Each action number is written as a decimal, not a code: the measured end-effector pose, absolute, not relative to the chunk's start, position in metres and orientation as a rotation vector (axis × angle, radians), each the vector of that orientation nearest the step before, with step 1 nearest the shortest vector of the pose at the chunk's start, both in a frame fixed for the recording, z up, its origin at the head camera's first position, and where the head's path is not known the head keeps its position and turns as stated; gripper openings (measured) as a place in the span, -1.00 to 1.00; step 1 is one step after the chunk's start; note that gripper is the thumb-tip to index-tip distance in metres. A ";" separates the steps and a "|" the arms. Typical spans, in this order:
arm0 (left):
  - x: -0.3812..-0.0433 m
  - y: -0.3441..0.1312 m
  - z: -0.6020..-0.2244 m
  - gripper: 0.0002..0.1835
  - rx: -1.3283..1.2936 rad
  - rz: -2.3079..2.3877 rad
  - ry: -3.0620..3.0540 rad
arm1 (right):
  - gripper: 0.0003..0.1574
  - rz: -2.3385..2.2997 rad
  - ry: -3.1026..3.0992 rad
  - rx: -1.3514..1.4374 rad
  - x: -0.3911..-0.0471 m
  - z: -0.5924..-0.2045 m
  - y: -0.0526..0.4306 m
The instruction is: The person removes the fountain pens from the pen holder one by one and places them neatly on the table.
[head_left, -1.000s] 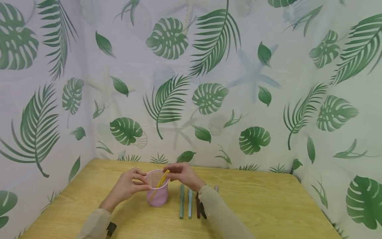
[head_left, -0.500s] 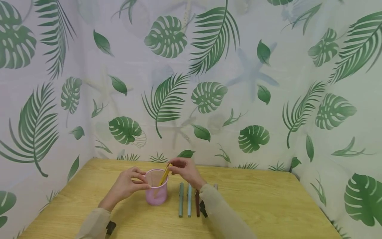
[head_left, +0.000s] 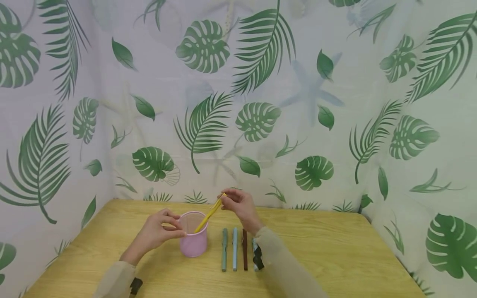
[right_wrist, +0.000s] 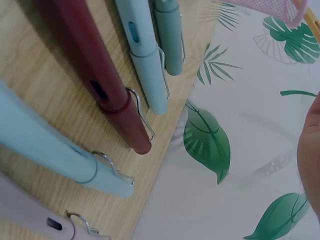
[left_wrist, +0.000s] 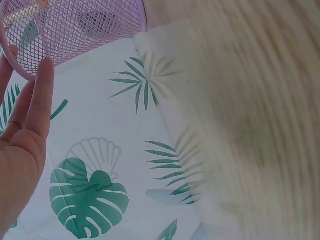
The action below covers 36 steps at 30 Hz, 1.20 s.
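In the head view a pink mesh pen cup (head_left: 193, 245) stands on the table. My left hand (head_left: 158, 231) holds it by the rim, thumb at the near side and fingers at the far side. In the left wrist view, fingertips (left_wrist: 46, 70) lie against the mesh close to the rim. My right hand (head_left: 240, 209), raised to the right of the cup, pinches the upper end of a yellow pen (head_left: 213, 210). The pen slants down leftward, its lower end inside the cup's mouth. The right wrist view catches only part of this pen (right_wrist: 313, 22) at the corner.
Right of the cup lie a green pen (head_left: 224, 250), a light blue pen (head_left: 234, 250) and a maroon pen (head_left: 244, 250), side by side. Under the right forearm are another light blue pen (right_wrist: 55, 145) and a pale pinkish pen (right_wrist: 30, 215). A leaf-printed curtain (head_left: 261, 182) backs the table.
My right hand has moved up and to the right with the yellow pen, so more of it shows above the rim. The left hand keeps its hold on the cup.
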<state>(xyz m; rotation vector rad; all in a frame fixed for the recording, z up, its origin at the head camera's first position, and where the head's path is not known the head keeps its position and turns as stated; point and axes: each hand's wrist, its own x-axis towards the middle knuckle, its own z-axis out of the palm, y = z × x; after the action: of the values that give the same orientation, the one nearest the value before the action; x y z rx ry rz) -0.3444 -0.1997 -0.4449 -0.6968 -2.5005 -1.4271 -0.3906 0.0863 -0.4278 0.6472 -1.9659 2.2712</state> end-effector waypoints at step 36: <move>-0.340 -0.197 -0.443 -0.80 -0.623 -1.491 -2.542 | -0.72 2.332 -2.095 0.444 -0.386 -0.432 0.157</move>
<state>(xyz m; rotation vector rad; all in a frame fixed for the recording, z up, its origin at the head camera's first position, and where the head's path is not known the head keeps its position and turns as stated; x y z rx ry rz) -0.3398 -0.1966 -0.4425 -0.6231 -2.5423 -1.4907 -0.3859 0.1569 -0.4322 0.4442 -2.0945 2.3323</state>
